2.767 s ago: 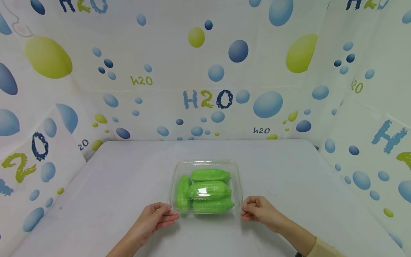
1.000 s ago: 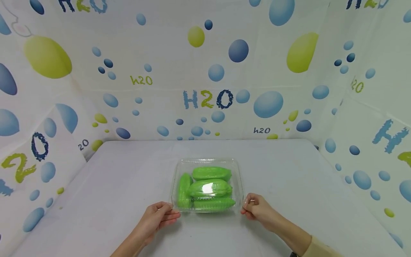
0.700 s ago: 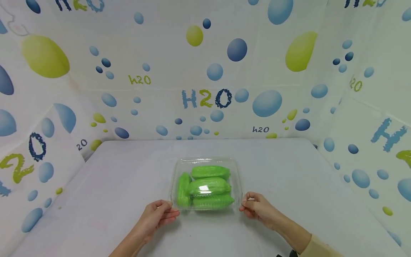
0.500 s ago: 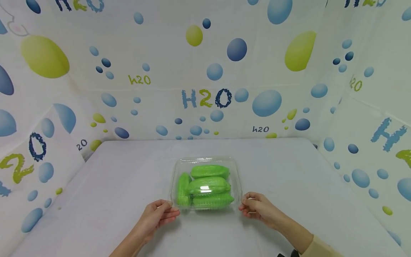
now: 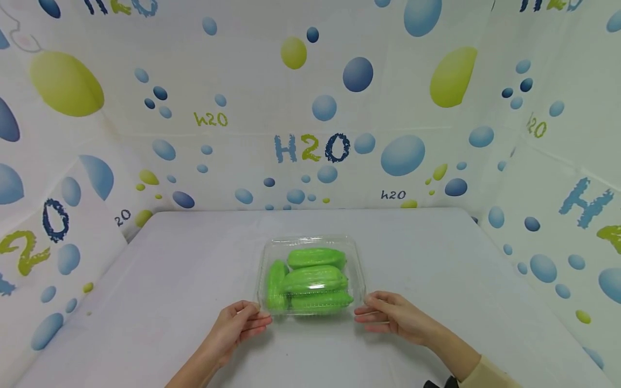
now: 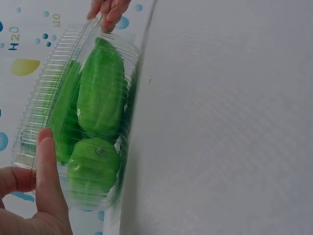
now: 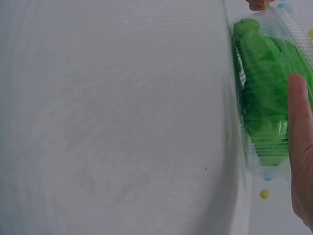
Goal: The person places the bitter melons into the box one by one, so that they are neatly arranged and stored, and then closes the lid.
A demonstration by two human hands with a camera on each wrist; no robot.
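Observation:
A clear plastic clamshell container [image 5: 360,258] stands on the white table in the head view, its lid down. Several green, gourd-like vegetables [image 5: 315,279] lie inside, one upright along the left wall and the others crosswise. My left hand [image 5: 235,328] pinches the rim at the near left corner; thumb and index finger show on that rim in the left wrist view. At the near right corner my right hand [image 5: 395,317] holds the rim between thumb and index finger, the other fingers stretched out below. Only part of this hand shows in the right wrist view.
A white cloth covers the table [image 5: 194,248]. Behind and on both sides stand white hangings [image 5: 252,97] printed with blue and green drops and H2O lettering. A pale sleeve [image 5: 487,374] and a dark object [image 5: 446,382] are at the right wrist.
The container has shifted slightly away from me, and the glare on its lid has moved toward the near edge. My right hand's lower fingers have uncurled and straightened. My left hand's pinch looks unchanged.

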